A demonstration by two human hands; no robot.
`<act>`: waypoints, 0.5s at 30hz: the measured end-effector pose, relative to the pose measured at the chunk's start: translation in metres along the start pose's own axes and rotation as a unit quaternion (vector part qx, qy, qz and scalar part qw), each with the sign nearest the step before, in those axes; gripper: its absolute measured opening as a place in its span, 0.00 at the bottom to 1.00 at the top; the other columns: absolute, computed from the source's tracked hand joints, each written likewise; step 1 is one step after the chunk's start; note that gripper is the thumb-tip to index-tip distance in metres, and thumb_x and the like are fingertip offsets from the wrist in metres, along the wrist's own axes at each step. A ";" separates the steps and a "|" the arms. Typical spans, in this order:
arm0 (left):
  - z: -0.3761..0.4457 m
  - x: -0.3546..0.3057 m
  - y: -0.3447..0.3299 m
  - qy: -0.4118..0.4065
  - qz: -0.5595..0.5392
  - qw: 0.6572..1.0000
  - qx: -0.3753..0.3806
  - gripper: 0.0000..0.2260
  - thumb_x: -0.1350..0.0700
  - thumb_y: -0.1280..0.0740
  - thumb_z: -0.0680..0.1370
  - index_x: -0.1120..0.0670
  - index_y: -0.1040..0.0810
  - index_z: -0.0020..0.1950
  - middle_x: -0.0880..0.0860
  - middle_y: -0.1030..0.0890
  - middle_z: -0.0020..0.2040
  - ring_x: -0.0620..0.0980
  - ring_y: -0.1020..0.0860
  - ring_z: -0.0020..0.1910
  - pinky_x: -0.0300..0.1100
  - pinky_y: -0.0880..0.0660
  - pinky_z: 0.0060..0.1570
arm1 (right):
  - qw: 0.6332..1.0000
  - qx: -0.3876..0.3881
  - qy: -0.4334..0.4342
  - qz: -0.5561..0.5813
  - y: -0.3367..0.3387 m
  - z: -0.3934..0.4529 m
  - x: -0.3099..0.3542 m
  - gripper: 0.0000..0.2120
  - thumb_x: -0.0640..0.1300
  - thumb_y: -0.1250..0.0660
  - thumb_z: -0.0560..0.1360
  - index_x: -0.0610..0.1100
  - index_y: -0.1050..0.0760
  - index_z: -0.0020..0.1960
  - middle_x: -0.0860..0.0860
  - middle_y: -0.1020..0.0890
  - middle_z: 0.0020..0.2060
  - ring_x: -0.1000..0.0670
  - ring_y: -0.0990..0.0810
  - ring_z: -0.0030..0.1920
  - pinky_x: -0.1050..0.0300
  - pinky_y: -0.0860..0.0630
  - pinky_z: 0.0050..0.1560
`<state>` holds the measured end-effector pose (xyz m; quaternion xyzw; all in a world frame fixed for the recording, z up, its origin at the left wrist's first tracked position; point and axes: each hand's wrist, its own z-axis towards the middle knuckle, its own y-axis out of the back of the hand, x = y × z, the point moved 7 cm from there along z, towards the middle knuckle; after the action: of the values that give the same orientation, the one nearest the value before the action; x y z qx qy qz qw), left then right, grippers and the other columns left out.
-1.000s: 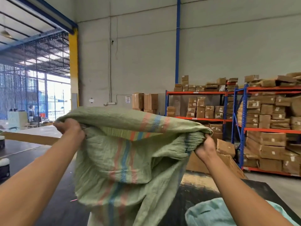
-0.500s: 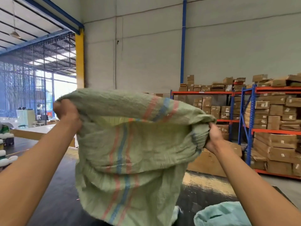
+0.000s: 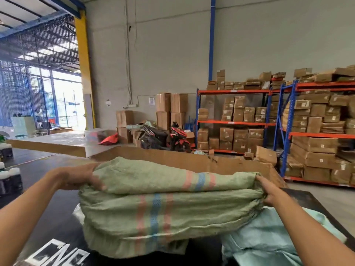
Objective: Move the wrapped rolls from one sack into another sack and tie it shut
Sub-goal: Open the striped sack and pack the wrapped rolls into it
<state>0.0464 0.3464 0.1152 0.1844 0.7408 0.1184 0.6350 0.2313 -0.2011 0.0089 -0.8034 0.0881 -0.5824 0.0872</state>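
A dark, glossy black surface (image 3: 48,223) with white lettering is seen, on which a pale turquoise woven sack (image 3: 269,239) is laid at the right.

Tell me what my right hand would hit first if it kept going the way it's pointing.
The right hand points forward-left into the green sack it grips, so it meets that first. Beyond it stands the cardboard wall, though depth is unclear.

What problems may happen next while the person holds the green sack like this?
The green striped sack is gripped only at its two ends, by the left hand and the right hand, so one end may slip free. It also sags over the pale blue sack and may cover its opening.
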 end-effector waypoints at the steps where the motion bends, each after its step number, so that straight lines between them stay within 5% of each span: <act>1: 0.005 -0.005 0.008 -0.020 0.021 0.997 -0.064 0.38 0.60 0.18 0.57 0.49 0.25 0.65 0.59 0.18 0.59 0.60 0.19 0.58 0.53 0.20 0.53 | 0.999 0.022 0.013 -0.042 -0.003 -0.004 0.001 0.29 0.51 0.22 0.66 0.36 0.22 0.60 0.35 0.16 0.49 0.35 0.19 0.52 0.40 0.19 0.49; 3: 0.009 -0.013 0.031 -0.074 0.069 0.966 -0.236 0.28 0.52 0.22 0.62 0.48 0.22 0.61 0.58 0.18 0.57 0.59 0.20 0.56 0.55 0.22 0.55 | 0.984 0.059 0.053 -0.159 -0.009 -0.005 0.005 0.32 0.43 0.16 0.57 0.34 0.23 0.57 0.32 0.19 0.54 0.36 0.19 0.52 0.39 0.22 0.55; 6: 0.004 -0.028 0.044 -0.091 0.212 0.870 -0.436 0.13 0.54 0.31 0.76 0.59 0.22 0.59 0.66 0.23 0.57 0.65 0.25 0.57 0.55 0.27 0.54 | 0.928 0.049 0.139 -0.341 -0.026 -0.022 0.015 0.19 0.34 0.21 0.63 0.35 0.21 0.53 0.33 0.17 0.52 0.40 0.18 0.48 0.40 0.22 0.55; 9: -0.024 -0.047 0.032 -0.149 0.276 0.752 -0.579 0.10 0.58 0.32 0.76 0.63 0.24 0.54 0.67 0.25 0.51 0.68 0.26 0.51 0.59 0.28 0.48 | 0.860 -0.093 0.222 -0.450 -0.029 -0.030 0.022 0.06 0.37 0.25 0.71 0.46 0.18 0.46 0.43 0.16 0.48 0.40 0.21 0.55 0.45 0.25 0.55; 11: -0.038 -0.054 0.016 -0.206 0.305 0.700 -0.611 0.14 0.61 0.30 0.76 0.61 0.26 0.60 0.67 0.21 0.46 0.69 0.22 0.44 0.59 0.27 0.39 | 0.800 -0.234 0.225 -0.505 -0.022 -0.040 0.026 0.10 0.41 0.32 0.77 0.56 0.20 0.48 0.45 0.21 0.54 0.38 0.27 0.62 0.44 0.30 0.60; 13: -0.044 -0.060 0.002 -0.212 0.329 0.695 -0.603 0.14 0.65 0.31 0.75 0.60 0.27 0.61 0.68 0.20 0.42 0.69 0.22 0.39 0.56 0.29 0.33 | 0.856 -0.232 0.195 -0.418 -0.023 -0.041 0.018 0.12 0.39 0.37 0.79 0.53 0.19 0.53 0.43 0.20 0.51 0.38 0.23 0.54 0.47 0.25 0.51; 15: -0.038 -0.056 0.004 -0.135 0.289 0.745 -0.586 0.11 0.65 0.34 0.75 0.61 0.25 0.57 0.68 0.20 0.43 0.69 0.22 0.42 0.55 0.29 0.36 | 0.963 -0.154 0.120 -0.183 -0.024 -0.032 0.002 0.08 0.37 0.40 0.81 0.43 0.21 0.52 0.42 0.21 0.43 0.41 0.23 0.42 0.52 0.21 0.33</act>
<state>0.0169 0.3288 0.1732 -0.0049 0.3434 0.6805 0.6473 0.2022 -0.1793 0.0266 -0.7336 0.0386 -0.6601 -0.1571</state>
